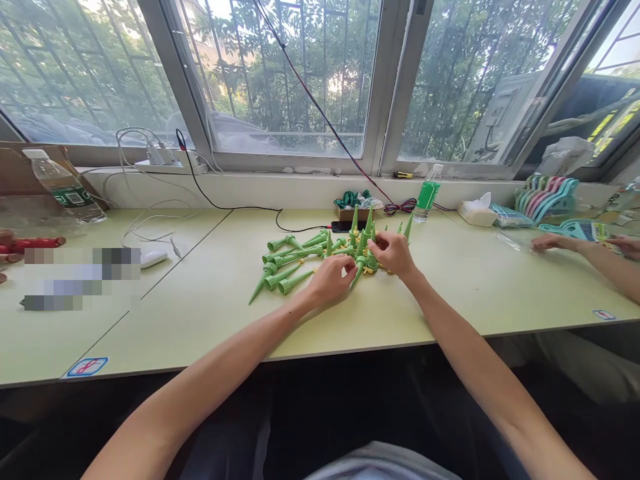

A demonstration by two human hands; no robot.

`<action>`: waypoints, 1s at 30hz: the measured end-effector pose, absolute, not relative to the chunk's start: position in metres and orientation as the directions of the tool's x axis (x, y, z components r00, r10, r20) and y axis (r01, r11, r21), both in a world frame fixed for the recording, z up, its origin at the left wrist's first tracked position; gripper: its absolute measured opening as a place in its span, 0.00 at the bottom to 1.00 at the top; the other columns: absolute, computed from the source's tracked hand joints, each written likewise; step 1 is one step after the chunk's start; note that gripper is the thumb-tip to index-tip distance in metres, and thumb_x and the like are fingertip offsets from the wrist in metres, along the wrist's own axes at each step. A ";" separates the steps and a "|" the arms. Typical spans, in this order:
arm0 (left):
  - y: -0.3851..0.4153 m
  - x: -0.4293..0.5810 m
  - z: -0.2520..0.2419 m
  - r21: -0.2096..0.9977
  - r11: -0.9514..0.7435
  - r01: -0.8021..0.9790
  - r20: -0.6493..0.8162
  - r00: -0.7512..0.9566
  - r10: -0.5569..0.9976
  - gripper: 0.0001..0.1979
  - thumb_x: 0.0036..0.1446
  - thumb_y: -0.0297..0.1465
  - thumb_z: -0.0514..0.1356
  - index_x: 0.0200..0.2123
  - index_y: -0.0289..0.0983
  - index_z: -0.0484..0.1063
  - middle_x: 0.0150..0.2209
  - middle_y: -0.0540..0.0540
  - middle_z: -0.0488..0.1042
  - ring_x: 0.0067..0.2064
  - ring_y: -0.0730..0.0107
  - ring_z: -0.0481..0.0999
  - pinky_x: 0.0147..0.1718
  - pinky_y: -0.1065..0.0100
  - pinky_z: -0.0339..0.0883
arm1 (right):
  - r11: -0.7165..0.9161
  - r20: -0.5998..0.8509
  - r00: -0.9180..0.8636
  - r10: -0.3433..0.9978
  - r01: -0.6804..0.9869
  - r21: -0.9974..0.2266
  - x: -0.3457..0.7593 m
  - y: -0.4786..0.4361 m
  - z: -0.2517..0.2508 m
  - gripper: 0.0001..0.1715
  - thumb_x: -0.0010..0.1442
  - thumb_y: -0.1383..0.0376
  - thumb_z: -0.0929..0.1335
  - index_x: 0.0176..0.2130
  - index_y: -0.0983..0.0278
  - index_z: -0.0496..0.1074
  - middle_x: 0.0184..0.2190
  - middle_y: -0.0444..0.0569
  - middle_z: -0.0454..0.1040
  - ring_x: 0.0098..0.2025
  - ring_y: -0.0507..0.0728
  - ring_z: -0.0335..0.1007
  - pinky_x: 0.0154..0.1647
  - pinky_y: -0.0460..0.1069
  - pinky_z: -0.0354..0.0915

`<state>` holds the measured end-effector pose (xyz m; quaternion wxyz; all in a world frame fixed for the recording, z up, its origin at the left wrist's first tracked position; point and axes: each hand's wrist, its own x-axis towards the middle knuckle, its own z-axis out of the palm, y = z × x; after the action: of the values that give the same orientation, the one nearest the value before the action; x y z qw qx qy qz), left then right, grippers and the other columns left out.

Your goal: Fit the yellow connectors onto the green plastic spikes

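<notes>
A heap of green plastic plant-watering spikes lies on the table before me, some upright on their caps and others on their sides. Small yellow valve pieces show among them. My left hand rests low at the heap's near side, fingers curled and closed on a green watering spike whose tip slants down. Just right of it, my right hand has thumb and forefinger pinched at an upright green watering spike; the fingers partly hide it.
Behind the heap are a phone, a small box and a water bottle. A tissue pack and colourful hangers stand right, near another person's hands. Cables and a bottle are left.
</notes>
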<state>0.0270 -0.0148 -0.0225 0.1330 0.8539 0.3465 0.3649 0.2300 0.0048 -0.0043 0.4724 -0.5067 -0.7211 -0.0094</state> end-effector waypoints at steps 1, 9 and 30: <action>-0.015 0.027 -0.023 0.482 -0.715 0.506 0.506 0.506 0.699 0.09 0.61 0.32 0.58 0.29 0.38 0.72 0.30 0.48 0.76 0.31 0.69 0.71 0.33 0.66 0.62 | 0.483 0.690 -0.039 0.723 0.742 -0.464 0.230 0.005 -0.004 0.21 0.59 0.57 0.66 0.20 0.60 0.57 0.18 0.43 0.62 0.24 0.52 0.55 0.29 0.50 0.54; -0.017 0.025 -0.020 0.457 -0.647 0.611 0.364 0.535 0.763 0.05 0.52 0.33 0.65 0.29 0.38 0.73 0.30 0.47 0.77 0.33 0.64 0.74 0.33 0.65 0.65 | 0.478 0.658 -0.074 0.750 0.748 -0.460 0.229 0.008 -0.009 0.11 0.55 0.58 0.69 0.27 0.61 0.65 0.23 0.44 0.67 0.26 0.53 0.60 0.30 0.49 0.57; -0.016 0.026 -0.018 0.489 -0.652 0.580 0.576 0.347 0.740 0.06 0.60 0.29 0.59 0.32 0.38 0.75 0.28 0.48 0.78 0.26 0.70 0.72 0.31 0.66 0.63 | 0.566 0.659 -0.179 0.730 0.699 -0.437 0.227 0.009 -0.012 0.12 0.55 0.61 0.68 0.27 0.60 0.60 0.28 0.45 0.66 0.33 0.56 0.63 0.35 0.51 0.61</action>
<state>0.0262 -0.0158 -0.0182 0.0998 0.8146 0.4051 0.4030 0.2274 0.0092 -0.0121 0.4403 -0.4655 -0.7676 0.0179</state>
